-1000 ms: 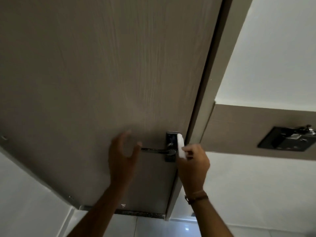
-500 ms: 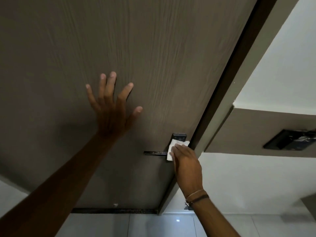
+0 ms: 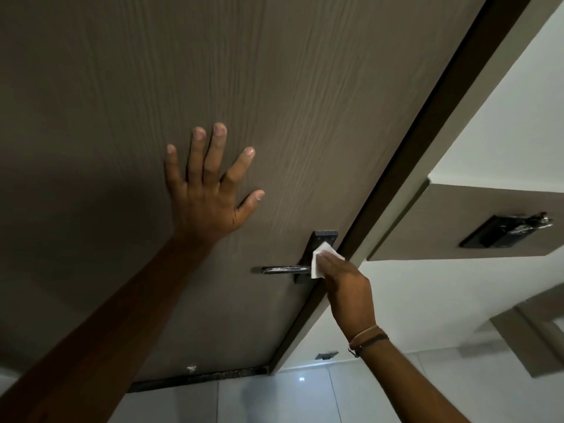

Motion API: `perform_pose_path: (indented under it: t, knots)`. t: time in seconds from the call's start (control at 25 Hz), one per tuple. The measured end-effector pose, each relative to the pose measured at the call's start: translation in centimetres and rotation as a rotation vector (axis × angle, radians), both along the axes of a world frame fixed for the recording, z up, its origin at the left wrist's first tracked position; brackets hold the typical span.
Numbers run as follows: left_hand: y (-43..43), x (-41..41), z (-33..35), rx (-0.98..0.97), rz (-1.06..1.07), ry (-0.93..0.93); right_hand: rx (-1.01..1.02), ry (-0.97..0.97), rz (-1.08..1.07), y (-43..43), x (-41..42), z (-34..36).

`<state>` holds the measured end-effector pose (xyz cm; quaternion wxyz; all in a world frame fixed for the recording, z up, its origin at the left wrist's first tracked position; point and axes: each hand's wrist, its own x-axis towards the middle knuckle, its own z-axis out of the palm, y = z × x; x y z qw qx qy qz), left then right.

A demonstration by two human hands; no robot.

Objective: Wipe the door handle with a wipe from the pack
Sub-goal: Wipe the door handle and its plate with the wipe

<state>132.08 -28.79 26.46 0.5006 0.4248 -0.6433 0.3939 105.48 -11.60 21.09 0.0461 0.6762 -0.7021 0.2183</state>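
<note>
A dark metal lever door handle [image 3: 282, 269] sticks out to the left from its black backplate [image 3: 323, 238] on a brown wood-grain door [image 3: 274, 102]. My right hand [image 3: 346, 286] presses a white wipe [image 3: 319, 261] against the backplate where the lever joins it. My left hand [image 3: 210, 186] lies flat on the door above and left of the handle, fingers spread, holding nothing. The pack of wipes is not in view.
The dark door edge and frame [image 3: 406, 166] run diagonally right of the handle. A brown wall band carries a black switch plate [image 3: 506, 232]. White wall lies beyond, and pale floor tiles [image 3: 274, 398] show below the door's bottom edge.
My left hand left the handle, rose and now lies flat on the door. My right hand turned the wipe from the door edge onto the backplate and stays there.
</note>
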Motion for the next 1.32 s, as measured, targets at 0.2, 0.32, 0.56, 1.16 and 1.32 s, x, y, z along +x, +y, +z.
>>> perform_pose_path:
  t: [0.2, 0.32, 0.56, 1.16, 1.32]
  knots:
    - [-0.2, 0.2, -0.1, 0.014, -0.015, -0.010, 0.131, 0.303, 0.283, -0.8, 2.8, 1.6]
    - [-0.3, 0.2, -0.2, 0.009, -0.010, -0.025, 0.218, 0.423, 0.213, -1.4, 3.1, 2.9]
    - [-0.2, 0.0, 0.0, -0.004, 0.003, -0.029, 0.284, 0.325, 0.187, -2.6, 3.8, 2.1]
    - [0.2, 0.1, 0.2, -0.007, -0.014, -0.036, 0.170, 0.351, 0.316, -3.6, 8.0, 1.0]
    - [0.3, 0.2, 0.3, -0.011, -0.022, -0.032, 0.170, 0.334, 0.377, -3.4, 5.4, 1.7]
